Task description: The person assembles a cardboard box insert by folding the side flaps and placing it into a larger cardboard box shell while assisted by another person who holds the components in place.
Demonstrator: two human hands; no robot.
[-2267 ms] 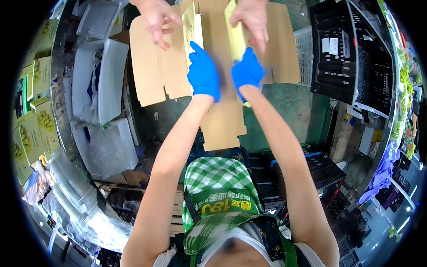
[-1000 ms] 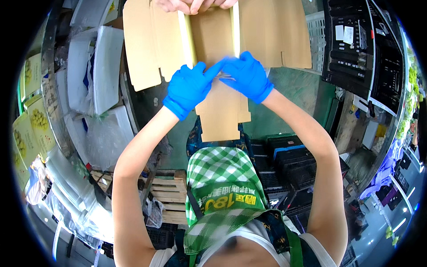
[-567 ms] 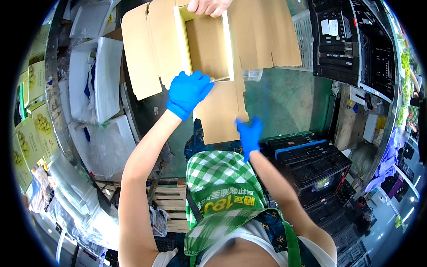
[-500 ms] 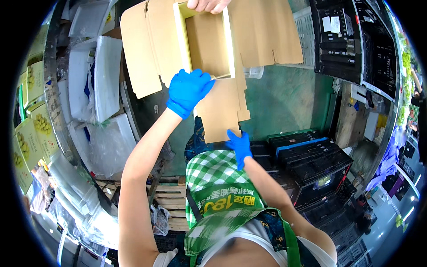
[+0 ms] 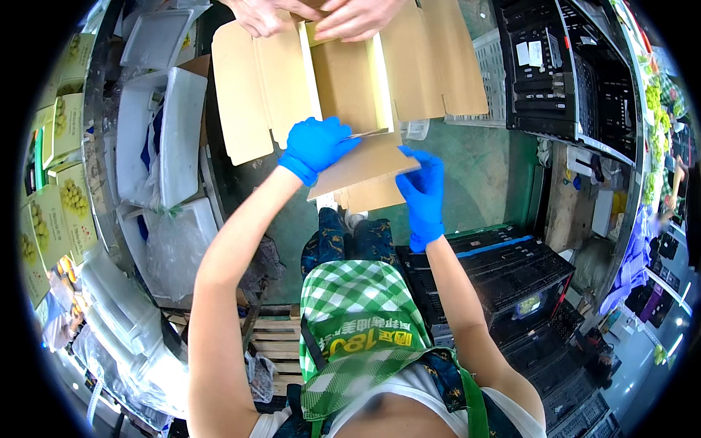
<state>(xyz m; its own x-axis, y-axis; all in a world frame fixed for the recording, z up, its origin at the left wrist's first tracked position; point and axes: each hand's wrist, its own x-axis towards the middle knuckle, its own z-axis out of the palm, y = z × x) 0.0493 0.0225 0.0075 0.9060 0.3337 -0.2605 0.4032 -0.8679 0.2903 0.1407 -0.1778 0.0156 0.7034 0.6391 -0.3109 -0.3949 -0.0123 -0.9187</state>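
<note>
A brown cardboard box, partly folded, lies in front of me with its side panels spread left and right. My left hand, in a blue glove, is closed on the box's near edge at the left corner. My right hand, gloved in blue too, has its fingers bent round the right corner of the near flap, which tilts up off the panel below. At the far edge are another person's two bare hands, one on the left and one on the right.
White foam boxes stand to the left, beyond them printed cartons. Black plastic crates sit near right, and more crates far right. A wooden pallet lies low on the left.
My right hand has moved up and right, lifting the near flap from flat to tilted. My left hand stays at the box corner. Both of the other person's hands now show at the far edge.
</note>
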